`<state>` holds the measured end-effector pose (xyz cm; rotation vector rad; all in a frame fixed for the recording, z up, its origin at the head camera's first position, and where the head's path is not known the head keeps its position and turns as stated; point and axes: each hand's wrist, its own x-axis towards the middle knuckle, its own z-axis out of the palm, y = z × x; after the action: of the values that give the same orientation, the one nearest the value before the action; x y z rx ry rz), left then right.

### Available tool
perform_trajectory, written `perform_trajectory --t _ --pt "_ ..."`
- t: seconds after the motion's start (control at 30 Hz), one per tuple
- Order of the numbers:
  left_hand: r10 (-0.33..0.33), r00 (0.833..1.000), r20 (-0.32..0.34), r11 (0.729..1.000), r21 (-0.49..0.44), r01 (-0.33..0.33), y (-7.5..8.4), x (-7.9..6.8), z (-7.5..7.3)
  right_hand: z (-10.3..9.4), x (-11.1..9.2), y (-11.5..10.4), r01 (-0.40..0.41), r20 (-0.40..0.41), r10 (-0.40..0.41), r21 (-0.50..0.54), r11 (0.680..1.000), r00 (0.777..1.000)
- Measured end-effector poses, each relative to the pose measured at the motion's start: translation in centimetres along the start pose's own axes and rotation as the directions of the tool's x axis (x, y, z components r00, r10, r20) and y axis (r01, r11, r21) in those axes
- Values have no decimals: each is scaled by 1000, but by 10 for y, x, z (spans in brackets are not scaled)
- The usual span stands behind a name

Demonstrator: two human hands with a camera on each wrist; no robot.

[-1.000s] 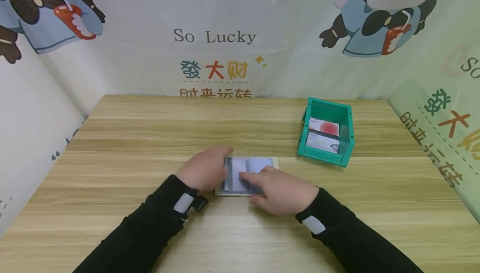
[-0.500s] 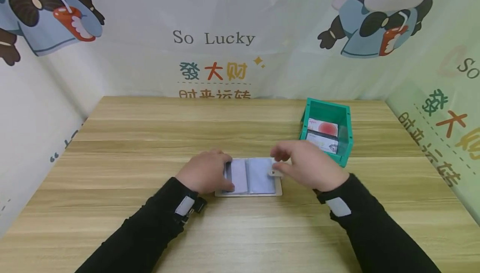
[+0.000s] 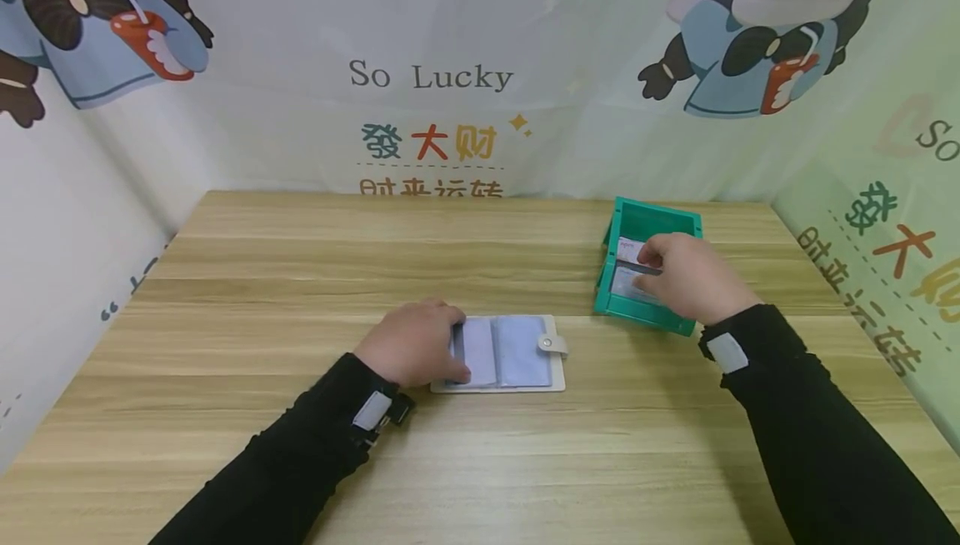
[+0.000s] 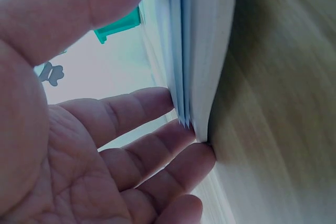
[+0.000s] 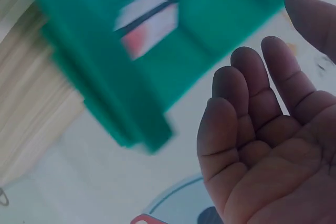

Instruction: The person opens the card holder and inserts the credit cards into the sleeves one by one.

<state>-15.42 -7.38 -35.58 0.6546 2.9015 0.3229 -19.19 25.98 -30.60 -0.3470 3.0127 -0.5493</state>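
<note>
A card holder (image 3: pixel 523 351) lies open on the table, with pale sleeves and a cream snap strap (image 3: pixel 553 345) at its right edge. My left hand (image 3: pixel 411 345) holds its left end, thumb at the near edge and fingers at the far edge. In the left wrist view those fingertips meet the ends of the stacked sleeves (image 4: pixel 181 51). My right hand (image 3: pixel 697 278) reaches over the green bin (image 3: pixel 637 309), fingers bent and parted from the thumb, nothing between them. Two groups of printed cards, a white card (image 3: pixel 627 281) nearer and a red-and-white card (image 3: pixel 628 249) behind, lie inside, partly hidden by the hand.
The wooden table (image 3: pixel 480 470) runs back to a printed backdrop (image 3: pixel 555 45). A side sheet (image 3: pixel 900 295) borders it on the right. The bin stands at the back right, beyond the card holder.
My right hand has left the card holder's sleeves and moved right and away to the bin, uncovering the snap strap. My left hand's thumb has come to the holder's near edge.
</note>
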Motion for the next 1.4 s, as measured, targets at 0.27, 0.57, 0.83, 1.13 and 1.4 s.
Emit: perform_trajectory --t 0.27,0.57,0.83,1.13,1.4 --pt "6 1000 -4 999 37 -5 0 -1 -1 12 23 11 47 90 -31 -185 982 995" --pt "2 1000 2 999 34 -2 1 -2 -1 22 36 20 67 110 -32 -330 942 993" --pt "0 1000 3 999 45 0 0 -1 -1 23 36 18 76 83 -49 -372 925 995" --pt "3 1000 2 999 46 -3 1 -1 -1 25 37 20 70 84 -41 -389 919 996" --pt "1 1000 1 999 44 -1 1 -1 0 23 39 19 64 118 -19 -395 917 993"
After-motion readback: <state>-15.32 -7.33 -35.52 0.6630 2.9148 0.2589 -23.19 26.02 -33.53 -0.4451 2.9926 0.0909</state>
